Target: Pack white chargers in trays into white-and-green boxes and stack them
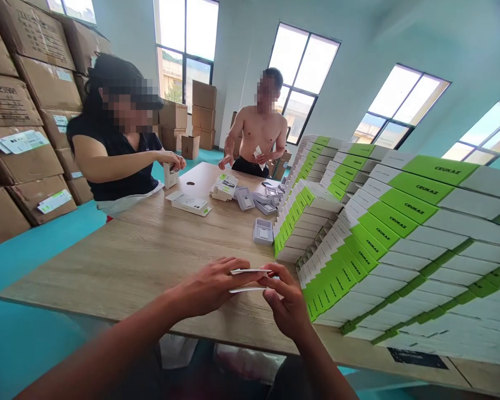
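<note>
Both my hands are together over the near edge of the wooden table [150,266]. Between them is a small white cardboard box [250,289], seen edge-on as two thin white panels with a gap between. My left hand [214,283] grips it from the left, fingers laid over its far side. My right hand [286,300] closes on the right end, with fingers at the upper panel and the thumb near the lower one. The fingers hide much of the box. Just beyond my hands sits a grey plastic tray [263,232].
Tall stacks of white and green boxes [400,222] rise on the right. Across the table, one person [120,144] handles a box and another person [260,128] holds a small white item. Flat boxes [189,204] and several trays [266,203] lie between. Brown cartons [25,111] line the left.
</note>
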`<state>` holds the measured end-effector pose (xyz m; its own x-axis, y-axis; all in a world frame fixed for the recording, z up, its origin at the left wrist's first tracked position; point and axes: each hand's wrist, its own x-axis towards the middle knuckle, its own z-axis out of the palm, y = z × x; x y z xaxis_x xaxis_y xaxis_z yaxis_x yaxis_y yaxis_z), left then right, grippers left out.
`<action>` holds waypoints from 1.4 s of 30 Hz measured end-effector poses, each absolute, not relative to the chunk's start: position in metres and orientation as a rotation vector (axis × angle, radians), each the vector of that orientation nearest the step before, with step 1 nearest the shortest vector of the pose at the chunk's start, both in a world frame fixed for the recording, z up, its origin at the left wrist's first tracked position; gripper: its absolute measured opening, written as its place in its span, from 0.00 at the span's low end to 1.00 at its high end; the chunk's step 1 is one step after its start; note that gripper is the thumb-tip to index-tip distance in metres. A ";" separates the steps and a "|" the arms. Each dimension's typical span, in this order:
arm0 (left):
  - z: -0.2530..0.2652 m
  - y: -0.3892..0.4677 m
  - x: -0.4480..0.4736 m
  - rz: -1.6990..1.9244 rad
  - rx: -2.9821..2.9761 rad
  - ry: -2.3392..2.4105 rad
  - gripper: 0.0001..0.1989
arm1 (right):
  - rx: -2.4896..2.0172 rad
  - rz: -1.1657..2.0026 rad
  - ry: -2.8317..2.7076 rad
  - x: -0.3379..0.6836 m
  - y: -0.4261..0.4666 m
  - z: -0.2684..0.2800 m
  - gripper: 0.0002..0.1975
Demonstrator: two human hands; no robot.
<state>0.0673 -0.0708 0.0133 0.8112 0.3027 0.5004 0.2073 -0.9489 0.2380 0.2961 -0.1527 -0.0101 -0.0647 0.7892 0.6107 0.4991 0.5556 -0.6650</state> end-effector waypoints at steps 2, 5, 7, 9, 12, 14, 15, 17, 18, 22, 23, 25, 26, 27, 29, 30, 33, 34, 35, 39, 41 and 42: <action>0.008 -0.069 0.069 0.920 2.765 0.430 0.22 | -1.133 0.573 -1.513 0.286 -0.155 -0.006 0.12; -0.006 -0.067 0.071 1.150 2.639 0.421 0.09 | -1.174 0.821 -1.117 0.267 -0.154 -0.004 0.14; -0.016 -0.068 0.072 1.239 2.631 0.423 0.07 | -1.186 0.872 -0.915 0.257 -0.150 -0.005 0.15; -0.023 -0.072 0.073 1.284 2.678 0.478 0.06 | -1.199 0.870 -0.802 0.249 -0.146 -0.007 0.13; -0.028 -0.080 0.074 1.385 2.713 0.566 0.07 | -1.214 0.853 -0.761 0.243 -0.139 -0.007 0.12; -0.030 -0.083 0.074 1.439 2.698 0.582 0.08 | -1.223 0.856 -0.776 0.242 -0.138 -0.007 0.11; -0.030 -0.084 0.074 1.449 2.685 0.587 0.08 | -1.215 0.822 -0.799 0.242 -0.139 -0.008 0.10; -0.030 -0.085 0.074 1.447 2.654 0.601 0.08 | -1.168 0.677 -0.927 0.246 -0.142 -0.011 0.10; -0.029 -0.085 0.073 1.436 2.644 0.606 0.08 | -1.144 0.585 -1.035 0.250 -0.144 -0.013 0.09; -0.026 -0.087 0.071 1.372 2.667 0.641 0.08 | -1.154 0.272 -1.495 0.266 -0.149 -0.019 0.04; -0.026 -0.088 0.071 1.362 2.674 0.656 0.08 | -1.171 0.212 -1.555 0.269 -0.148 -0.018 0.04; -0.026 -0.090 0.072 1.347 2.676 0.675 0.07 | -1.192 0.131 -1.617 0.271 -0.148 -0.014 0.04; -0.027 -0.091 0.073 1.343 2.672 0.670 0.07 | -1.206 0.116 -1.630 0.271 -0.147 -0.012 0.04; -0.028 -0.092 0.074 1.345 2.663 0.661 0.07 | -1.221 0.108 -1.632 0.269 -0.147 -0.009 0.05; -0.033 -0.091 0.074 1.387 2.613 0.641 0.10 | -1.252 0.099 -1.600 0.264 -0.146 -0.006 0.07; -0.036 -0.090 0.074 1.427 2.564 0.623 0.12 | -1.264 0.091 -1.572 0.262 -0.146 -0.005 0.07; -0.046 -0.083 0.069 1.519 2.437 0.554 0.19 | -1.275 0.041 -1.502 0.257 -0.140 -0.006 0.08; -0.048 -0.080 0.066 1.525 2.432 0.541 0.20 | -1.270 0.026 -1.492 0.258 -0.138 -0.006 0.09; -0.049 -0.077 0.064 1.521 2.444 0.539 0.19 | -1.257 0.015 -1.495 0.259 -0.135 -0.006 0.09; -0.046 -0.066 0.058 1.532 2.507 0.592 0.18 | -1.203 0.018 -1.674 0.276 -0.126 -0.006 0.06; -0.041 -0.062 0.058 1.559 2.524 0.621 0.17 | -1.206 0.005 -1.781 0.286 -0.122 -0.007 0.13; -0.038 -0.060 0.058 1.566 2.529 0.636 0.17 | -1.202 -0.007 -1.810 0.290 -0.120 -0.007 0.14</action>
<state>0.0581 -0.0599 -0.0379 0.3841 0.3980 0.8331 0.2958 -0.9078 0.2973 0.2899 -0.1199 -0.0075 -0.0867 0.7190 0.6896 0.7244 0.5207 -0.4517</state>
